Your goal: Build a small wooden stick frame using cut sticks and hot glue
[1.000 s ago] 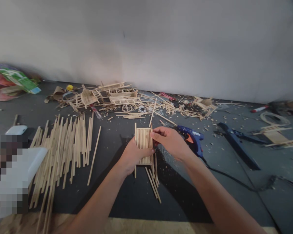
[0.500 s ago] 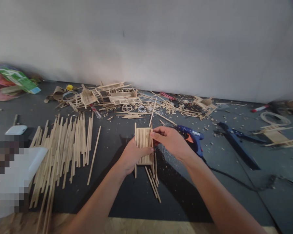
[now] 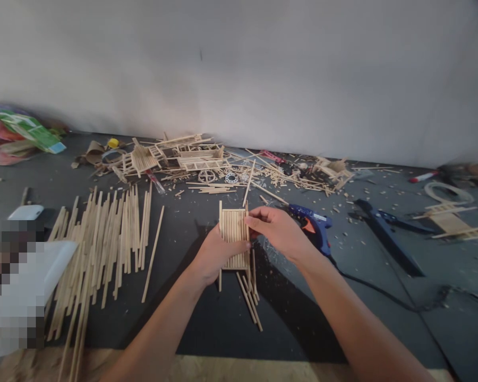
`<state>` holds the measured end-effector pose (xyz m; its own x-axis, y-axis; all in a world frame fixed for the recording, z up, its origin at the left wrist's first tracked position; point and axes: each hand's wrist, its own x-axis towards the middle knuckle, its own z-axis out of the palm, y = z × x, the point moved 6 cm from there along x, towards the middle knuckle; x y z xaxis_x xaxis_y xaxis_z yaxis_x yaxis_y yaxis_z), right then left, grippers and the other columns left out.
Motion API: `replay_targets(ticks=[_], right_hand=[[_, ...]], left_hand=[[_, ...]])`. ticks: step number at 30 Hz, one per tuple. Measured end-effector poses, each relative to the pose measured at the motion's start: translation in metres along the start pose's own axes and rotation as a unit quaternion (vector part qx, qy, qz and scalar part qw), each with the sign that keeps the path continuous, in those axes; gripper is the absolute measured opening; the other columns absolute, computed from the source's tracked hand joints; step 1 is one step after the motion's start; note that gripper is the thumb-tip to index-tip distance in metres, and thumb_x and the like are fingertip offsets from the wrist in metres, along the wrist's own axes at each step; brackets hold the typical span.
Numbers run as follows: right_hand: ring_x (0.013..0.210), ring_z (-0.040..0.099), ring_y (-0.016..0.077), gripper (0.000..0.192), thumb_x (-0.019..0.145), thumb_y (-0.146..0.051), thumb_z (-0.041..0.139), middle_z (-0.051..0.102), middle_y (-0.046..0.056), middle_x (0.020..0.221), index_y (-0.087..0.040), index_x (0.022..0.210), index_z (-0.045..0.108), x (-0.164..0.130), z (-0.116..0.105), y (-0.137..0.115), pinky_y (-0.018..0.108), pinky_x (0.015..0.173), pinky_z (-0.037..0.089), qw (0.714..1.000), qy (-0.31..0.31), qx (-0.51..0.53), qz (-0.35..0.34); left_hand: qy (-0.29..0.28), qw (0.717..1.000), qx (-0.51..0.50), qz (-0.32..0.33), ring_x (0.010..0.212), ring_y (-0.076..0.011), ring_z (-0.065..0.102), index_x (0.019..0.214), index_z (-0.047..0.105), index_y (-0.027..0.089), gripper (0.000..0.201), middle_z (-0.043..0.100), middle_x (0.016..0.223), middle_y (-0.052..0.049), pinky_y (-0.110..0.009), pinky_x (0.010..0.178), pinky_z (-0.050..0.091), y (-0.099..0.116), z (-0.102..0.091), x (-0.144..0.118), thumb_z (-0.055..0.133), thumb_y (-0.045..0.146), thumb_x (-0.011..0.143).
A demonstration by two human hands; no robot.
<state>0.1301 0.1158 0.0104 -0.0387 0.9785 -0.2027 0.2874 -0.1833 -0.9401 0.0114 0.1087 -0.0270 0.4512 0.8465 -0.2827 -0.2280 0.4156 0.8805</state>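
While left hand (image 3: pixel 213 254) grips slat panel (image 3: pixel 234 233) from below | right hand (image 3: pixel 279 231) fingers pinch its right edge

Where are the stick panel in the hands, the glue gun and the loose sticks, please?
stick panel (image 3: pixel 233 233): head view, middle of its slats.
glue gun (image 3: pixel 316 228): head view, blue body.
loose sticks (image 3: pixel 103 244): head view, middle of the spread.

Left hand (image 3: pixel 215 254) and right hand (image 3: pixel 281 231) grip a slatted stick panel (image 3: pixel 233 233); glue gun (image 3: pixel 314 225) just beyond the right hand.
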Motion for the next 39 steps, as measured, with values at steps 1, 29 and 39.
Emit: replay_targets(ticks=[1, 29, 39], right_hand=[[0.061, 0.055, 0.0127, 0.017, 0.074, -0.036, 0.055, 0.061, 0.0, 0.069, -0.019, 0.075, 0.06, 0.0, 0.0, 0.0, 0.028, 0.062, 0.043, 1.0, 0.001, -0.003, -0.002], [0.065, 0.059, 0.0149, 0.018, 0.076, -0.036, 0.054, 0.063, 0.002, 0.074, -0.02, 0.079, 0.06, 0.003, 0.0, 0.008, 0.031, 0.066, 0.047, 1.0, -0.004, 0.023, -0.006], [0.062, 0.057, 0.0135, 0.014, 0.074, -0.032, 0.057, 0.062, 0.001, 0.071, -0.02, 0.078, 0.062, 0.002, -0.001, 0.005, 0.03, 0.065, 0.048, 0.998, -0.01, 0.062, 0.018]], left_hand=[[0.001, 1.0, 0.001, 0.0, 0.083, -0.0163, 0.059, 0.105, 0.057, 0.016, 0.047, 0.064, 0.096, -0.005, -0.03, 0.079, 0.044, 0.0, 0.0, 0.0, 0.068, 0.011, 0.06], [0.003, 0.999, 0.032, 0.009, 0.083, -0.0169, 0.059, 0.11, 0.053, 0.018, 0.06, 0.064, 0.095, -0.004, -0.03, 0.075, 0.045, 0.004, 0.0, 0.0, 0.067, 0.004, 0.053], [0.019, 0.999, -0.033, -0.037, 0.071, -0.0162, 0.06, 0.102, 0.055, 0.017, 0.038, 0.064, 0.086, -0.005, -0.032, 0.069, 0.047, -0.004, -0.002, 0.0, 0.064, 0.016, 0.066]])
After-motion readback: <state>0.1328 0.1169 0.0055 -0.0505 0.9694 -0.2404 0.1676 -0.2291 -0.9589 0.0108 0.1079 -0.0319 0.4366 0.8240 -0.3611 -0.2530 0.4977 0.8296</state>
